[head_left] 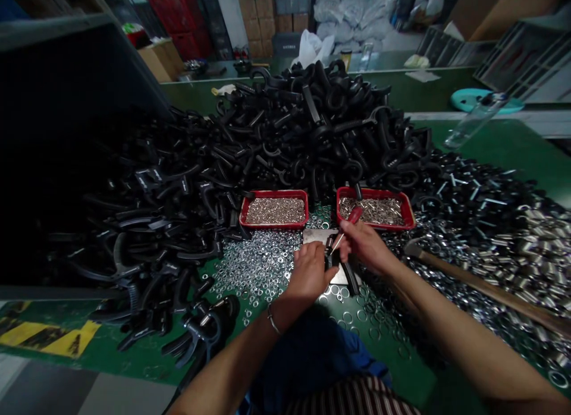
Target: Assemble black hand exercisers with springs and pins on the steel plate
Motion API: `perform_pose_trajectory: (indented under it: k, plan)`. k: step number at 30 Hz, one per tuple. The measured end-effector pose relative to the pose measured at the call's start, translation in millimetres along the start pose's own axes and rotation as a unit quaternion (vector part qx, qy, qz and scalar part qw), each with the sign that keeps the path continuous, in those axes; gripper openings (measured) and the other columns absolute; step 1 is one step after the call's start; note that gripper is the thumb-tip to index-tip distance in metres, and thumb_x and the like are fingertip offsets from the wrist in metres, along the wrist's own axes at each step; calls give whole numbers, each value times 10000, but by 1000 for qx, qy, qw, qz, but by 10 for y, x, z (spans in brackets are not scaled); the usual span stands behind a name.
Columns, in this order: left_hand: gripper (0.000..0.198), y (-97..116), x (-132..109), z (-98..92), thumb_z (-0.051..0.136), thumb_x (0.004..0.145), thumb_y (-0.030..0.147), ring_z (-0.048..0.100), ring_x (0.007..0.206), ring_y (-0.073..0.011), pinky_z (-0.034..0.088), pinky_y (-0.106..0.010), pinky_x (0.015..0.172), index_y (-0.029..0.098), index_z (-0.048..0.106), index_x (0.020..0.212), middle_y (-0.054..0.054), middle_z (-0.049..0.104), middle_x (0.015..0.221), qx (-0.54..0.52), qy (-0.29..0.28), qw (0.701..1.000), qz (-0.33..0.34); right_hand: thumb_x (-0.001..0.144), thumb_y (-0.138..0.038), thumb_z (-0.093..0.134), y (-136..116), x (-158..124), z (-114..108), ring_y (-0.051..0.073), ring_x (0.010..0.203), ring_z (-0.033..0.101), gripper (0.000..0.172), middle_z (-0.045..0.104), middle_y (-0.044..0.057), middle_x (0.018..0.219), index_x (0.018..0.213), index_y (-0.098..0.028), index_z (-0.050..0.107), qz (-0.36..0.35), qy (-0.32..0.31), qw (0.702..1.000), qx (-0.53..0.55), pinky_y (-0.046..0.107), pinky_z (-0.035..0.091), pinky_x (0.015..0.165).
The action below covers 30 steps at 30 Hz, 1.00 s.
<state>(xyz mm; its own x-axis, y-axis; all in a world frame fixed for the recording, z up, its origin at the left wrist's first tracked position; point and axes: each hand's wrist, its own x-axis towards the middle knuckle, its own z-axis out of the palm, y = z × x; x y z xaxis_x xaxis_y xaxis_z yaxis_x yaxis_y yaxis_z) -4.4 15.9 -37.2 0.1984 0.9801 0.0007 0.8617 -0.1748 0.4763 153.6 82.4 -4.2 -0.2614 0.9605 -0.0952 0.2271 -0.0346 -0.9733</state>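
My left hand [309, 272] is closed around a black curved plastic part [350, 278] and presses it on a small metal plate [317, 235]. My right hand [366, 244] grips a red-handled screwdriver [350, 222], whose tip points down at the part between my two hands. Both hands work just in front of two red trays [243, 211] filled with small silvery pieces.
A big heap of black hooked plastic parts [285, 129] fills the green table behind and to the left. Shiny washers [259, 263] lie scattered round the plate. Metal sleeves [526, 242] and a wooden-handled hammer [482, 287] lie on the right. A dark bin [66, 88] stands at left.
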Motion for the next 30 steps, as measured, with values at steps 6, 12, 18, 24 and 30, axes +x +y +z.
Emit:
perform_pose_trajectory:
  k: [6, 12, 18, 24, 30]
  plan:
    - [514, -7, -9, -22, 636, 884, 427, 459, 1242, -299, 367, -445, 1031, 186, 474, 1308, -116, 529, 1363, 1, 1, 1000, 1, 878, -633, 547, 159, -64, -122, 178, 598, 672, 401, 719, 38, 819, 944, -245, 473, -9, 53, 987, 149, 322, 567, 571]
    - [531, 14, -19, 18, 624, 892, 435, 455, 1253, -300, 360, -451, 1049, 165, 472, 1323, -119, 527, 1373, 6, 4, 1000, -6, 914, -615, 467, 357, -198, -254, 209, 566, 649, 356, 695, 21, 730, 942, -260, 455, 19, 116, 989, -90, 332, 522, 561]
    - [511, 27, -7, -306, 606, 902, 461, 498, 1228, -305, 388, -446, 1041, 177, 510, 1316, -126, 572, 1324, 20, -8, 1000, 13, 883, -565, 553, 260, -302, -877, 292, 753, 667, 405, 707, 138, 874, 984, -177, 608, 41, 51, 861, -504, 358, 459, 629]
    - [268, -510, 606, -1059, 480, 967, 255, 612, 1103, -262, 446, -395, 1002, 152, 656, 1142, -132, 671, 1148, 187, 32, 981, -41, 971, -384, 499, -115, -27, -692, 236, 894, 620, 274, 660, 105, 984, 975, -191, 695, -186, 47, 871, -452, 349, 468, 789]
    - [238, -896, 969, -1163, 518, 865, 103, 700, 955, -291, 524, -366, 871, 63, 730, 966, -222, 716, 989, 262, -32, 958, -110, 955, -241, 547, -403, 882, 386, 228, 941, 530, 205, 676, 102, 938, 908, -155, 727, -292, -89, 784, -540, 320, 387, 804]
